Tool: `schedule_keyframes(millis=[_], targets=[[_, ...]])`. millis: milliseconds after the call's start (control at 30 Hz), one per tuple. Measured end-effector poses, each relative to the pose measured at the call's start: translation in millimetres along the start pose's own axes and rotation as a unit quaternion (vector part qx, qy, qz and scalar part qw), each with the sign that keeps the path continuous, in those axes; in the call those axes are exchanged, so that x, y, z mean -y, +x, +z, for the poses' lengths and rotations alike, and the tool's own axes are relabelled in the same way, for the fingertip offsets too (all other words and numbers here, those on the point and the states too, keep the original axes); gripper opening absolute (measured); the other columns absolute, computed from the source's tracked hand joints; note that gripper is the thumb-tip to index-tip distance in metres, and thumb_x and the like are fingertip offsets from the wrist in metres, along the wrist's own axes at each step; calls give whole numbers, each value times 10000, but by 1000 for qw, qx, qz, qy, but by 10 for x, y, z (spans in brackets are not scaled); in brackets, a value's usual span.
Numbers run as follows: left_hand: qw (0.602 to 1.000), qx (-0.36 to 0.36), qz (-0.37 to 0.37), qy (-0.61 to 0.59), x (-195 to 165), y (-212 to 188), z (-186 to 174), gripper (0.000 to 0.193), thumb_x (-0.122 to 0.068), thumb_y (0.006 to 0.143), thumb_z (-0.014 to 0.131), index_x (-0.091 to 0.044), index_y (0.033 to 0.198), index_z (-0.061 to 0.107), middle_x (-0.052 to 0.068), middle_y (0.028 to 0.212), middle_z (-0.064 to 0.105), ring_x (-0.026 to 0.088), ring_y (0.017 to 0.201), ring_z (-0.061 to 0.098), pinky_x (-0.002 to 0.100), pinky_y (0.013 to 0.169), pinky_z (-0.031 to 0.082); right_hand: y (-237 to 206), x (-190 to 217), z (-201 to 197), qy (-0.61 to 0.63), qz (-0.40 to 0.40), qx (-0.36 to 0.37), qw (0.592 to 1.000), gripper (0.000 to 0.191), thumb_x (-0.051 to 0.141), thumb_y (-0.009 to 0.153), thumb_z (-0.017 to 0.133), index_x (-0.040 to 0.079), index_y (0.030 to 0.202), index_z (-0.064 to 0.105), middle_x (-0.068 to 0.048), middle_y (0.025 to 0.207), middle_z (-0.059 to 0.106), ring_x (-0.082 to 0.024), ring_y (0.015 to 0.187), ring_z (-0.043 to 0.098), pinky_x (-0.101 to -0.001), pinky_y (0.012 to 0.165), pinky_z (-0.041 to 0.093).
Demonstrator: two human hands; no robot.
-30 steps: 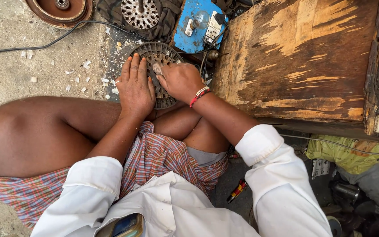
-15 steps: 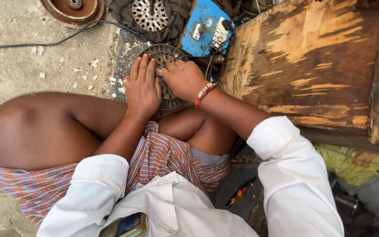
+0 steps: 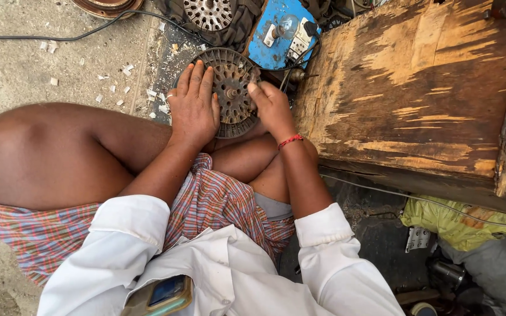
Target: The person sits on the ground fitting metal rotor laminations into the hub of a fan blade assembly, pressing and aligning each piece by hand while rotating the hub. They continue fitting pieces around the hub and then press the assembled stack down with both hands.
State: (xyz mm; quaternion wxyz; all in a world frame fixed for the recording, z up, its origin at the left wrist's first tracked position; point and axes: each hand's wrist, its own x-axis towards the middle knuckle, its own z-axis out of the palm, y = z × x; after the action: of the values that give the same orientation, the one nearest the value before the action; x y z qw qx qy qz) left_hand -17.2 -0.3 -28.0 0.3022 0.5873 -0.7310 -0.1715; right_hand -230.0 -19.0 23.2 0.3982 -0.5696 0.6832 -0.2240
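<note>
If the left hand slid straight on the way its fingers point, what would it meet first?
The left hand lies on the round slotted metal disc, fingers pointing up-frame. Beyond the rim, probably the dark cloth under the second perforated disc; depth unclear.

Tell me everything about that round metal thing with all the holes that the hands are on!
The round slotted disc looks like dark, dusty metal, with rings of slots around a small hub with a stub at its centre. It lies flat on the ground by the person's knees, beside the wooden bench. The left hand rests flat on its left side; the right hand touches its right edge.
</note>
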Motion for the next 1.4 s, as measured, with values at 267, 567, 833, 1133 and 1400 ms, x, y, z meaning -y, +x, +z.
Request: schedule_keyframes(millis=[267, 567, 833, 1133, 1400], targets=[[998, -24, -11, -52, 1, -26, -78, 557, -173, 959, 654, -25, 1486, 551, 220, 1572, 445, 389, 1462, 364, 578, 1173, 244, -107, 251, 187, -176, -40, -13, 983, 503, 484, 1039, 570, 36, 836, 674, -128, 697, 645, -293, 641, 611, -429, 619, 471], [999, 33, -8, 0, 9, -56, -246, 490, -209, 942, 664, -84, 1413, 617, 185, 1514, 501, 376, 1448, 368, 644, 1138, 208, -85, 620, 204, -239, -89, -62, 965, 463, 497, 814, 785, 49, 859, 675, -137, 822, 701, -340, 734, 686, -477, 644, 508], [999, -23, 5, -47, -125, 90, -466, 641, -217, 865, 742, 10, 1430, 540, 226, 1440, 511, 399, 1344, 446, 610, 1106, 269, -85, 359, 251, -122, -187, -73, 972, 258, 304, 839, 812, 96, 959, 717, -109, 908, 716, -312, 836, 691, -440, 718, 519], [997, -45, 61, 0, -499, 86, -569, 102, -133, 1012, 756, -88, 1079, 694, 86, 1073, 697, 298, 994, 641, 427, 886, 467, -60, 217, 195, 128, -135, -53, 981, 237, 313, 905, 765, 101, 1002, 721, -21, 906, 761, -158, 743, 706, -321, 679, 542], [946, -157, 225, 176, -925, 28, -539, 210, -91, 1004, 695, -86, 1214, 705, 71, 1201, 668, 251, 1022, 627, 401, 932, 438, -46, -29, 210, 429, -56, 129, 892, 267, 327, 1026, 693, 68, 1043, 754, 13, 911, 680, -51, 774, 596, -242, 611, 479]])
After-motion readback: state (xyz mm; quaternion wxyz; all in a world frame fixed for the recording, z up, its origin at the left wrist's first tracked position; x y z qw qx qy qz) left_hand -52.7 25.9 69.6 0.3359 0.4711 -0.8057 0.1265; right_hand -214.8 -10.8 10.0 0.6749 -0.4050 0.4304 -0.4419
